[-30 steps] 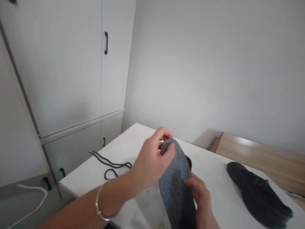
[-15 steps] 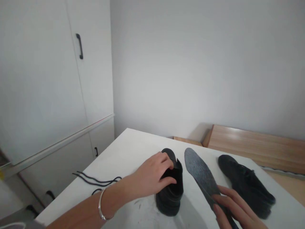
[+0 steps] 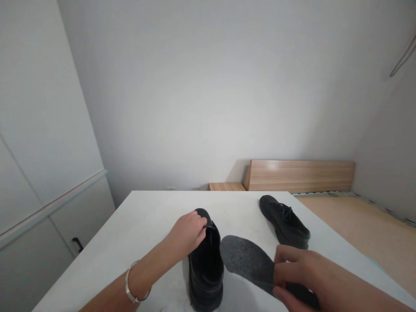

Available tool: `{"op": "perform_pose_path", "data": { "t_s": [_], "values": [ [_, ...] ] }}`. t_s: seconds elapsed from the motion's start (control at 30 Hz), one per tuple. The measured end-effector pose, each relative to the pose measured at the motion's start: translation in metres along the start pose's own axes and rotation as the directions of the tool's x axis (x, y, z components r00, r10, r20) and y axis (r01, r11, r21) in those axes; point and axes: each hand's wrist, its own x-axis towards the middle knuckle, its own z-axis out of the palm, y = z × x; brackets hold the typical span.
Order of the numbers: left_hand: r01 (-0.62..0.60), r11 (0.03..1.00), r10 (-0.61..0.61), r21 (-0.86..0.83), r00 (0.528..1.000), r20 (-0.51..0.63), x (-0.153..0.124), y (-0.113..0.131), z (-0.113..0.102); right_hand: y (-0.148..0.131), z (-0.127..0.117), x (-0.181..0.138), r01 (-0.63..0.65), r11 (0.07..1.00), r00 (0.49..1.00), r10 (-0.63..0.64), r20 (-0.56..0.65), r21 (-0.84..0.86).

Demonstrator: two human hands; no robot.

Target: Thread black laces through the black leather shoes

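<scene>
A black shoe [image 3: 206, 273] stands on the white table [image 3: 152, 221] in front of me, heel end away from me. My left hand [image 3: 187, 234], a silver bracelet on its wrist, pinches the rim of the shoe's opening at the heel. My right hand [image 3: 300, 275] is closed on one end of a grey felt insole [image 3: 247, 260], which lies flat just right of the shoe. A second black shoe [image 3: 284, 221] with laces sits farther back on the right.
White cupboards [image 3: 42, 173] with a black handle [image 3: 76, 243] stand left of the table. A wooden headboard [image 3: 300, 174] and a wooden platform [image 3: 357, 225] lie behind and to the right. A grey wall rises behind.
The view swung right, so the loose black laces left the picture. My right hand carried the insole out of the shoe and lowered it to the shoe's right. My left hand stayed at the heel.
</scene>
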Motion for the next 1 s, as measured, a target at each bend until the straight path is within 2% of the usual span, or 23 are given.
{"op": "perform_pose_path", "data": {
  "t_s": [0.13, 0.2, 0.3, 0.47, 0.57, 0.67, 0.77, 0.87, 1.0],
  "values": [
    [0.058, 0.989, -0.064, -0.136, 0.997, -0.042, 0.007, -0.004, 0.008, -0.017, -0.004, 0.023, -0.172, 0.980, 0.980, 0.181, 0.086, -0.100],
    [0.057, 0.976, -0.066, -0.210, 0.997, -0.038, 0.007, -0.002, 0.011, -0.023, -0.002, 0.039, -0.215, 0.966, 0.957, 0.238, 0.165, -0.144],
    [0.030, 0.954, -0.037, -0.297, 0.999, -0.019, 0.005, 0.001, 0.011, -0.027, 0.009, 0.066, -0.146, 0.969, 0.933, 0.203, 0.298, -0.201],
    [-0.005, 0.934, 0.004, -0.357, 1.000, -0.004, -0.001, 0.001, 0.005, -0.027, 0.033, 0.090, -0.108, 0.941, 0.944, 0.198, 0.263, -0.321],
    [0.001, 0.936, 0.002, -0.353, 1.000, 0.006, -0.004, 0.001, 0.001, -0.025, 0.028, 0.092, -0.097, 0.945, 0.927, 0.200, 0.317, -0.313],
    [0.010, 0.944, -0.005, -0.328, 1.000, 0.015, -0.006, 0.004, -0.003, -0.023, 0.021, 0.094, -0.027, 0.957, 0.926, 0.133, 0.353, -0.290],
    [0.006, 0.950, 0.002, -0.312, 1.000, 0.023, -0.005, 0.007, -0.005, -0.019, 0.036, 0.100, -0.038, 0.959, 0.948, 0.123, 0.295, -0.280],
    [0.005, 0.952, 0.007, -0.305, 0.999, 0.039, -0.004, 0.009, -0.005, -0.012, 0.071, 0.108, -0.084, 0.963, 0.980, 0.125, 0.152, -0.256],
    [0.000, 0.957, 0.015, -0.289, 0.999, 0.049, -0.005, 0.009, -0.003, -0.001, 0.109, 0.120, -0.068, 0.976, 0.992, 0.088, 0.090, -0.209]
  ]
}}
